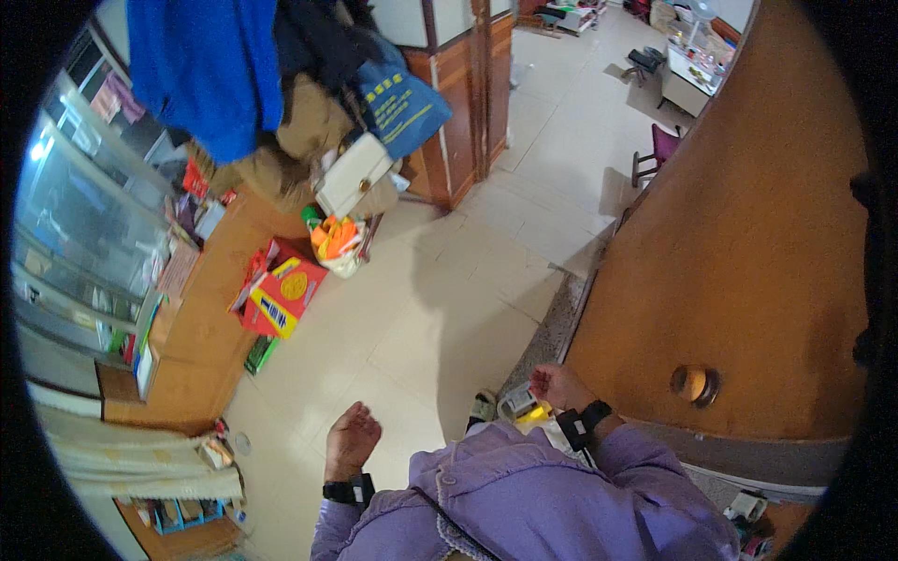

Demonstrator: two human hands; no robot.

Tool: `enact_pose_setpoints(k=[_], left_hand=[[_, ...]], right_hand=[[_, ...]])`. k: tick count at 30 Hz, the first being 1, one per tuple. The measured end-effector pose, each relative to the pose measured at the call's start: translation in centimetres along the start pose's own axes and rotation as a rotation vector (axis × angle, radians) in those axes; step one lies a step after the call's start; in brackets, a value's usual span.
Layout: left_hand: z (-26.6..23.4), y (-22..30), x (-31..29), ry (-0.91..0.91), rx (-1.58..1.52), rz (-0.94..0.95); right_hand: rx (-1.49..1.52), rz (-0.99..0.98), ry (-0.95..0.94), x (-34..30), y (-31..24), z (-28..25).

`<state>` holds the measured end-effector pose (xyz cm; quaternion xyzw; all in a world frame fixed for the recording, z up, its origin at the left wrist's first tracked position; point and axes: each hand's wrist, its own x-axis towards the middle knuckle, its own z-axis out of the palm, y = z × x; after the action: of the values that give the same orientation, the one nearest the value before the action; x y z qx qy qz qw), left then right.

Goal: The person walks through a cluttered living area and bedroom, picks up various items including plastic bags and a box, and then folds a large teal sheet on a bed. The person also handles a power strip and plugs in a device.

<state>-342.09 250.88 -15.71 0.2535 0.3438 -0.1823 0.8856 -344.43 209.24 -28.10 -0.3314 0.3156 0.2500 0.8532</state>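
Observation:
My left hand (pixel 353 439) hangs over the pale tiled floor (pixel 402 346), palm side partly showing. Its fingers are loosely bent and hold nothing I can see. Near the brown door panel (pixel 720 234), my right hand (pixel 559 387) is raised with slack, slightly curled fingers, also with nothing visible in it. Below and beside that hand are a grey-white box-like item (pixel 516 403) and something yellow (pixel 536 412), partly hidden by my purple jacket (pixel 524 486). Each wrist wears a black band. The hands are apart and touch no object that I can make out.
A round knob (pixel 695 384) sits on the door panel. To the left stand a red gift bag (pixel 281 294) and a white bag with orange contents (pixel 341 245), under hanging clothes (pixel 206 75) and a white handbag (pixel 354 176). A purple chair (pixel 662 148) and desk (pixel 690 82) are farther off.

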Motion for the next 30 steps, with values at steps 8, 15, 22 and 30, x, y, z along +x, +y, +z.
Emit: enact_pose_setpoints(k=[8,15,22,30], left_hand=[[2.8,12.6,7.5,0.076,0.068,0.202],[18.1,16.1,24.1,0.038,-0.007,0.158],[40.8,3.8,38.0,-0.414,0.335,-0.414],[51.6,-4.3,47.8,-0.244,0.435,-0.617]], right_hand=[[0.240,-0.181,-0.094,5.8,-12.4,5.8],[0.307,-0.193,0.191,9.0,-19.7,0.6],[0.453,-0.322,0.359,6.8,-24.8,-2.6],[0.672,-0.440,0.308,10.9,-38.9,-10.8]])
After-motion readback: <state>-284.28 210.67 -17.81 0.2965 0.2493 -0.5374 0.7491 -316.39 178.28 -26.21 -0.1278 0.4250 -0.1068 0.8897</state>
